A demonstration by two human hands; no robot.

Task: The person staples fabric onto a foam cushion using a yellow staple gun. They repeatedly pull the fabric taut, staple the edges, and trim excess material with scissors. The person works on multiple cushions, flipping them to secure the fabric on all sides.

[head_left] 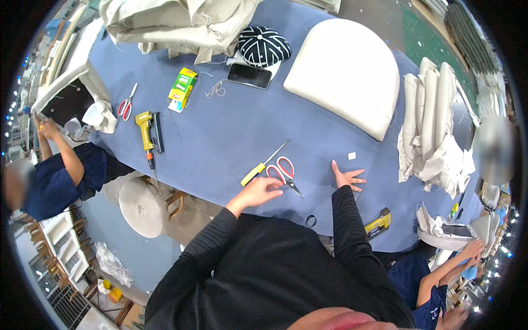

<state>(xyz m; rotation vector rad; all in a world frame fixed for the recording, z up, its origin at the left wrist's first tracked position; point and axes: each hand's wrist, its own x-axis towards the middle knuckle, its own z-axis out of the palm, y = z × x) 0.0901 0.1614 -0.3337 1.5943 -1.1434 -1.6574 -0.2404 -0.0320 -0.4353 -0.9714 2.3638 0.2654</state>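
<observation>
My left hand [256,193] is over the near edge of the blue table with its fingers stretched out, holding nothing that I can see. Its fingertips are beside the handles of red-and-white scissors [286,175]; whether they touch cannot be told. The scissors lie with their blades toward me. Just beyond the hand lies a screwdriver [256,171] with a yellow handle, its shaft pointing away to the right. My right hand [347,177] lies flat on the table, fingers spread, with nothing in it. A small white square [352,156] lies just beyond it.
A cream padded seat [346,77], folded fabric [434,121], a cap [264,47], a phone [249,76], a green-yellow box [183,89] and more scissors [126,107] lie around. Staple guns [146,132] lie left and near right [378,223]. People work at both sides.
</observation>
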